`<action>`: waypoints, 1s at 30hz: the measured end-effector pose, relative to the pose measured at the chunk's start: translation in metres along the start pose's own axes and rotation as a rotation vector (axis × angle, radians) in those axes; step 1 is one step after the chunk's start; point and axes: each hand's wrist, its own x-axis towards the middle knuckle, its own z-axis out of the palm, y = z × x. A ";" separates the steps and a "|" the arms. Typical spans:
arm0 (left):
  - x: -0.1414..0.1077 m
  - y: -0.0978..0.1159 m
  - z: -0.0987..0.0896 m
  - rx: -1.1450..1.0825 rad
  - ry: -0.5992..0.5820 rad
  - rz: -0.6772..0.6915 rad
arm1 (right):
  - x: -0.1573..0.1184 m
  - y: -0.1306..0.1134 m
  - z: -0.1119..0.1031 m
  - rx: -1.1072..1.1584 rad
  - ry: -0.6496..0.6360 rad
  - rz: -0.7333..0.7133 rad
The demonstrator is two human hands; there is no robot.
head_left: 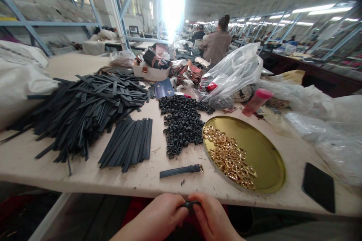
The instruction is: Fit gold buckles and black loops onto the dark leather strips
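While both bare hands meet just off the near edge of the table (93,173), I see the left hand (172,209) and the right hand (208,211) with their fingertips clamped on one small dark piece (190,204); it sits between them, mostly covered, so I cannot tell its full shape. Just beyond that edge I have a dark strap (178,171) lying flat, its gold buckle end to the right, and well to the right along the same edge a black slab (319,186) like a phone. Farther in, a round gold tray (266,147) carries loose gold buckles (229,156) heaped on its left half. Left of its rim I get a mass of black loops (181,124), then a fanned row of dark strips (128,143), and toward the table's left end a large tangled pile of strips (85,109). Behind the tray stand a pink-capped container (256,102), tilted, and a clear plastic bag (234,69). Toward the far edge I make out a blue card (164,88) before a packed box (151,73), and beyond, a person (217,45) in brown.
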 end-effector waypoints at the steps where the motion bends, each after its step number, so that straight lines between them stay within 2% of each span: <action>1: -0.001 0.001 -0.003 0.002 -0.001 0.010 | 0.001 0.001 0.002 0.004 0.020 -0.002; 4: 0.001 0.004 -0.007 0.017 -0.010 0.029 | 0.006 0.004 0.009 0.038 0.031 -0.042; 6: 0.008 0.006 -0.008 0.053 0.024 0.062 | 0.014 0.007 0.009 0.038 0.046 -0.054; 9: 0.026 0.005 -0.014 0.223 0.186 0.109 | 0.038 0.017 0.002 -0.041 0.077 0.036; 11: 0.038 0.000 -0.027 0.372 0.326 0.093 | 0.059 0.028 -0.002 -0.131 0.082 0.126; 14: 0.042 -0.019 -0.061 0.576 0.551 -0.053 | 0.081 0.049 0.000 -0.229 0.074 0.161; 17: 0.033 -0.048 -0.097 0.680 0.718 -0.283 | 0.083 0.065 0.011 -0.243 0.124 0.137; 20: 0.028 -0.074 -0.118 0.695 0.763 -0.425 | 0.076 0.072 0.019 -0.247 0.196 0.140; 23: 0.033 -0.086 -0.122 0.694 0.767 -0.493 | 0.073 0.071 0.021 -0.255 0.221 0.133; 27: 0.036 -0.082 -0.122 0.666 0.796 -0.516 | 0.074 0.068 0.019 -0.267 0.243 0.108; 30: 0.023 -0.067 -0.120 0.622 0.824 -0.483 | 0.073 0.060 0.014 -0.300 0.373 0.080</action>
